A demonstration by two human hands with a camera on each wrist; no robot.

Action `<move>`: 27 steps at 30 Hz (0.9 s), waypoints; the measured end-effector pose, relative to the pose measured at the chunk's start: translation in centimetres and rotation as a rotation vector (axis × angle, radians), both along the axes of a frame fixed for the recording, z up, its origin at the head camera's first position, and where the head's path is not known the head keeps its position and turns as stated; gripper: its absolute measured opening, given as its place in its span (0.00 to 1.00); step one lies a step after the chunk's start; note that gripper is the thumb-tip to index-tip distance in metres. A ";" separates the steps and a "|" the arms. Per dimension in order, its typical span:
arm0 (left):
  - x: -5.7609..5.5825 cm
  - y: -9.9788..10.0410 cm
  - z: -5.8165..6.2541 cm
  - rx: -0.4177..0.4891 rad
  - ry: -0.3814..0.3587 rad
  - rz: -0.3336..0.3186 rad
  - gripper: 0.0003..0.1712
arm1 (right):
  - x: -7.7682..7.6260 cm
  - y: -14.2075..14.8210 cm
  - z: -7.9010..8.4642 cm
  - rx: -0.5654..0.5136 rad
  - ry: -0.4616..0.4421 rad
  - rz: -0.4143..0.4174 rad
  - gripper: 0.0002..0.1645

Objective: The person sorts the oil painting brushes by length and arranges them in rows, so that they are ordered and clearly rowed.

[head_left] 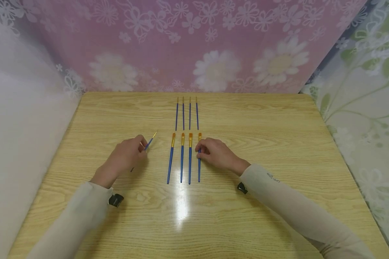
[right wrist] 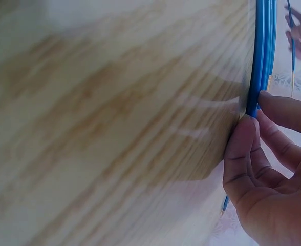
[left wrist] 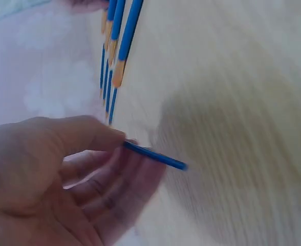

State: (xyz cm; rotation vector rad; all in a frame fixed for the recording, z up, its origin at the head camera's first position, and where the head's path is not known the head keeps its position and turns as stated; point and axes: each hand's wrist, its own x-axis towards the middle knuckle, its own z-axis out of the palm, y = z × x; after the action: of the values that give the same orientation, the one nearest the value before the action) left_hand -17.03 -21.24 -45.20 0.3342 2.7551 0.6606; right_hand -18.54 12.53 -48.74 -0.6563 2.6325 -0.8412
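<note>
My left hand (head_left: 126,154) pinches a thin paintbrush (head_left: 150,141) above the left part of the table, its fine tip slanting up to the right. In the left wrist view, the blue handle end (left wrist: 160,158) sticks out past thumb and fingers. On the other side, my right hand (head_left: 218,154) holds the rightmost wide flat paintbrush (head_left: 199,169) between thumb and fingers near its gold ferrule. That brush lies at the end of a row of similar ones, such as the leftmost wide paintbrush (head_left: 170,162), all with orange bristles pointing away.
Behind the wide brushes lies a row of several thin blue paintbrushes (head_left: 189,115), tips toward the back. A wood-grain table (head_left: 262,122) carries everything. Flowered pink cloth (head_left: 168,46) stands along its back edge, and pale coverings flank both sides.
</note>
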 end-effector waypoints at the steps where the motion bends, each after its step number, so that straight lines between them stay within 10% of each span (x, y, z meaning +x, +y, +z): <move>1: -0.5 0.0 -0.1 0.028 0.005 0.004 0.14 | 0.0 0.0 0.0 0.000 0.000 0.000 0.10; 9: -4.7 0.7 -0.6 0.220 0.018 0.074 0.16 | 0.0 0.1 0.0 -0.002 -0.002 -0.005 0.10; 16: -7.7 2.6 -0.8 0.192 0.104 0.101 0.18 | 0.0 0.0 -0.1 -0.007 -0.004 -0.007 0.09; 27: -11.1 5.8 -1.1 0.168 0.028 0.118 0.27 | 0.1 0.1 0.1 -0.012 -0.008 -0.005 0.09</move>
State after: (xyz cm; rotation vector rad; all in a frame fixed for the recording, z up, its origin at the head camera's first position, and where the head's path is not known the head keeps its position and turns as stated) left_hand -28.13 -15.46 -46.34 0.2182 2.7686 0.9277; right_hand -18.43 12.62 -48.67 -0.6479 2.6248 -0.8605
